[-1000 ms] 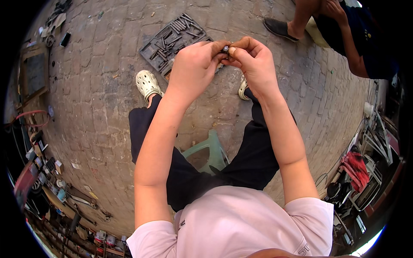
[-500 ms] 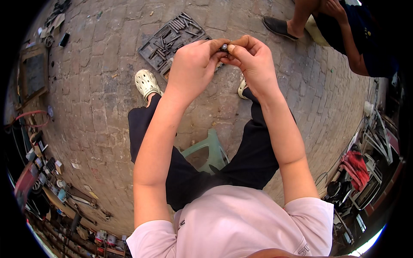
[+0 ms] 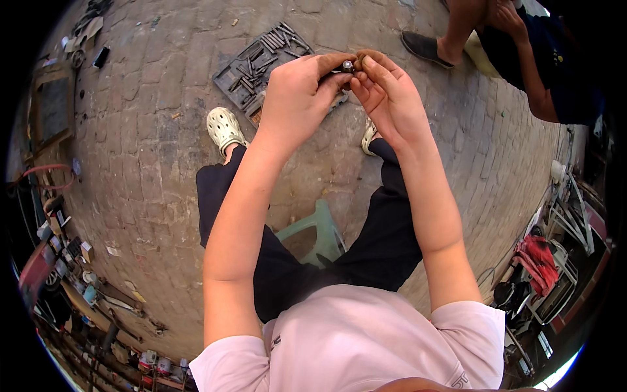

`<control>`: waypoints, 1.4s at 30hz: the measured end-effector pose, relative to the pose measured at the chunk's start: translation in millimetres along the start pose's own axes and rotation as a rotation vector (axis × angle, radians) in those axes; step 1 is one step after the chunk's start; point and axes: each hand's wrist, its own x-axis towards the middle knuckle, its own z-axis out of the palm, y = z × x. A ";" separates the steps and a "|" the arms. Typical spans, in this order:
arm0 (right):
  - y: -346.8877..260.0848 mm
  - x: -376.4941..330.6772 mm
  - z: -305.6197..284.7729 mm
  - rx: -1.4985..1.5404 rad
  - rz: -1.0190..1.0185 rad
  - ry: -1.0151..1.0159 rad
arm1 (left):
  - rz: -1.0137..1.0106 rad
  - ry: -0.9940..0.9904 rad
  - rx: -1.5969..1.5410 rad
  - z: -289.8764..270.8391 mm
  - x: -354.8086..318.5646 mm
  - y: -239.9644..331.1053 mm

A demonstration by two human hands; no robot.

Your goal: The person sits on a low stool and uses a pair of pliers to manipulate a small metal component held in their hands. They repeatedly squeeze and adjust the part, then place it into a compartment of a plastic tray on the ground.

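Top centre, the left hand pinches a small metal part in its fingertips, shiny end turned up, probably so it can be seen. The right hand crowds in beside it, fingers curled; whether it grips anything, I can't tell. Just beyond, upper centre-left, the dark tray lies on the bricks, its compartments apparently sorting metal rods, close by the pale shoe for easy reach.

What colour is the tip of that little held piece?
The tip looks silvery grey; the head view shows it best.
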 end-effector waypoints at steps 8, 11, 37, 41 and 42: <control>2.3 0.9 -3.0 -0.094 -0.093 -0.076 | 0.002 -0.003 0.037 -3.1 -1.3 6.1; 1.2 0.2 -0.2 -0.078 -0.097 -0.045 | -0.003 0.015 -0.043 -2.0 -0.7 4.2; -3.9 1.4 -7.0 -0.108 -0.039 -0.112 | -0.106 0.001 -0.204 0.1 -0.1 10.9; -3.6 1.1 -7.6 -0.092 -0.011 -0.094 | -0.014 0.084 -0.200 4.5 0.3 6.9; -4.4 1.0 -7.5 -0.071 0.002 -0.089 | -0.038 0.054 -0.193 3.4 -0.3 7.3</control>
